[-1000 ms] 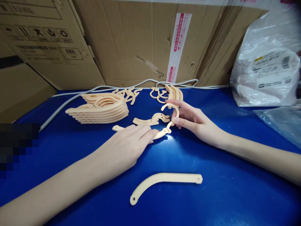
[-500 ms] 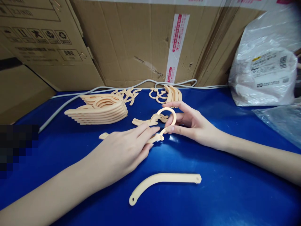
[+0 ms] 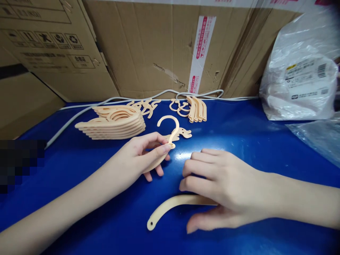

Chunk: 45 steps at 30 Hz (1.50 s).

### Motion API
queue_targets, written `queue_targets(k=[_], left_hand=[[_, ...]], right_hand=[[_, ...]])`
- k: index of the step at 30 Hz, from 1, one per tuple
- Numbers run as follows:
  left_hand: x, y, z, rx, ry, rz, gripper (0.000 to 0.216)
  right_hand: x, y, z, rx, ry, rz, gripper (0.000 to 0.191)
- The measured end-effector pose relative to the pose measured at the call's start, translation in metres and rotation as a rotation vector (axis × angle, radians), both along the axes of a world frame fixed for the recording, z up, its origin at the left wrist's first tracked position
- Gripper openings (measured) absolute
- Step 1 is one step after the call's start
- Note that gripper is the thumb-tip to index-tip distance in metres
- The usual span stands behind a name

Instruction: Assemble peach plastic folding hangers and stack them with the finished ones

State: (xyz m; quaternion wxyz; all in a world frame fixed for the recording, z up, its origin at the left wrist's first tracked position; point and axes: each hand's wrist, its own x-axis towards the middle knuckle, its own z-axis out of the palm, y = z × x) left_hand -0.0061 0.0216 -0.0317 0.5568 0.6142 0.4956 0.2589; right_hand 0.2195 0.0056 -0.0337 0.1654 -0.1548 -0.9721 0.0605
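Note:
My left hand (image 3: 140, 159) is closed round a peach plastic hanger arm with a hook (image 3: 170, 129) fitted at its top end; the hook stands up above my fingers. My right hand (image 3: 220, 186) lies over the right end of a loose curved peach arm piece (image 3: 164, 209) on the blue table (image 3: 79, 166), fingers curled down onto it. A small peach part (image 3: 183, 133) lies just behind the hook.
A stack of peach hangers (image 3: 114, 124) lies at the back left, with loose hooks (image 3: 145, 105) and a row of arm pieces (image 3: 197, 109) behind. A grey cable (image 3: 79, 113) runs along the cardboard boxes (image 3: 148, 46). Plastic bags (image 3: 300, 74) sit at the right.
My left hand lifted the arm with the hook off the table and turned it upright. My right hand let go of the hook and came down onto the loose arm piece in front.

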Motion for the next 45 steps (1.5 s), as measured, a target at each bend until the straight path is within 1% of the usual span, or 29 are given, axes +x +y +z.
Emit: queue_targets(k=[3,5,10,16,20,24,28,33,37,42,45], left_hand=[[-0.001,0.003,-0.001,-0.041,-0.036,0.022,0.034],[-0.004,0.005,-0.003,-0.033,-0.037,0.025,0.034],[-0.009,0.006,-0.005,0.030,-0.007,0.019,0.035],[-0.009,0.005,-0.003,0.014,-0.027,0.039,0.026],[-0.008,0.008,-0.005,-0.002,-0.037,0.038,0.024],[-0.007,0.009,-0.006,-0.017,-0.049,0.078,0.024],[-0.005,0.009,-0.005,-0.035,-0.038,0.107,0.025],[-0.005,0.009,-0.005,-0.039,-0.034,0.110,0.024],[-0.005,0.009,-0.004,-0.056,-0.064,0.126,0.021],[-0.004,0.011,-0.006,-0.078,-0.111,0.129,0.023],[-0.004,0.013,-0.007,-0.083,-0.118,0.137,0.025]], right_hand=[[0.000,0.000,-0.001,0.009,-0.058,0.010,0.031],[0.001,0.006,-0.003,0.021,-0.056,-0.004,0.026],[0.002,0.024,-0.009,0.088,-0.069,-0.074,0.031],[0.007,0.040,-0.017,0.165,-0.072,-0.187,0.033],[0.009,0.044,-0.022,0.204,-0.087,-0.226,0.029],[0.009,0.044,-0.025,0.215,-0.070,-0.234,0.027],[0.010,0.046,-0.026,0.185,-0.032,-0.230,0.026],[0.012,0.045,-0.026,0.041,0.026,-0.202,0.021],[0.014,0.042,-0.027,-0.040,0.072,-0.260,0.019],[0.014,0.039,-0.027,-0.088,0.131,-0.307,0.025],[0.014,0.039,-0.025,-0.108,0.133,-0.281,0.030]])
